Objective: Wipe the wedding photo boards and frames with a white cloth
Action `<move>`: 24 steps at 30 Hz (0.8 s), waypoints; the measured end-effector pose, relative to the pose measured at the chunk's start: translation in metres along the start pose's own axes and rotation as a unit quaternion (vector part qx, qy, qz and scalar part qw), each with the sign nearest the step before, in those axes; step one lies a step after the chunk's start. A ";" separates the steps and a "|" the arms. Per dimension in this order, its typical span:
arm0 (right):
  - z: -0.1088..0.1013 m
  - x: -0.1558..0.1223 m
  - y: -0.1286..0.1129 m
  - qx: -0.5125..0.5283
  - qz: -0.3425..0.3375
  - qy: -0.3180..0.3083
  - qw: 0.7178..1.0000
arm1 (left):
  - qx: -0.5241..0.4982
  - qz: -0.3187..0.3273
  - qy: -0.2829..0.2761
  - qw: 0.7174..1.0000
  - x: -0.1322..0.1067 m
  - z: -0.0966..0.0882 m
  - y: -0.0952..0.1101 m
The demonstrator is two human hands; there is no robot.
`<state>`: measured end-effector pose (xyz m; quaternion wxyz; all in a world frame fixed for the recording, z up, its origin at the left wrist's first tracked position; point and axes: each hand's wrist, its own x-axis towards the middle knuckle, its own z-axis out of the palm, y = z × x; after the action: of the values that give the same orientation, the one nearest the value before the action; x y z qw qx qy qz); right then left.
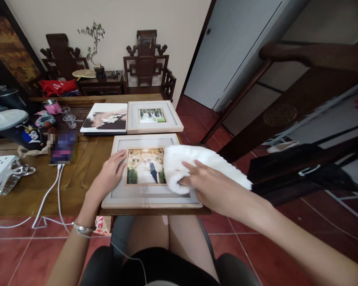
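Observation:
A framed wedding photo (143, 196) lies flat at the near edge of the wooden table (77, 174). My left hand (110, 174) rests on its left side, fingers stretched flat on the mat. My right hand (210, 184) presses a fluffy white cloth (193, 159) onto the right part of the frame's glass, fingers curled into the cloth. Behind it lie a smaller framed photo (153, 116) and an unframed photo print (105, 117), side by side.
On the table's left are a white power strip (0, 169) with cables, a phone (62, 147), plastic cups (70, 119), a pink mug (51, 106) and a large lidded cup (8, 123). Carved wooden chairs (147, 63) stand at the wall. A dark wooden stair rail (301, 103) rises on the right.

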<state>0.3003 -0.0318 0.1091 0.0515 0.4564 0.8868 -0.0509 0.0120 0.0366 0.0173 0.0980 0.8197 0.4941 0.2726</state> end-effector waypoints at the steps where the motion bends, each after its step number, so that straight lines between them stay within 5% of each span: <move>1: 0.002 0.003 0.004 0.007 0.014 0.005 1.000 | 0.000 0.003 -0.004 1.000 0.000 -0.001 0.000; 6: 0.017 0.052 0.040 -0.011 0.072 0.083 0.994 | -0.010 0.005 -0.009 1.000 0.001 -0.004 0.002; 10: 0.025 0.073 0.051 -0.044 0.052 0.117 0.991 | -0.023 -0.011 0.002 1.000 0.000 -0.004 0.004; 13: 0.027 0.050 0.039 -0.050 0.008 0.105 0.993 | -0.028 -0.019 0.009 0.999 0.000 -0.003 0.005; 20: 0.035 -0.048 -0.003 0.054 -0.058 0.058 0.995 | -0.023 -0.015 0.015 1.000 0.001 -0.002 0.004; 24: 0.023 -0.066 -0.003 0.106 -0.063 0.056 0.991 | -0.022 -0.010 0.014 1.000 0.001 -0.001 0.003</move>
<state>0.3375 -0.0899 0.0959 -0.0506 0.4050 0.9047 -0.1223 0.0141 0.0355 0.0203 0.1121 0.8085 0.4971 0.2942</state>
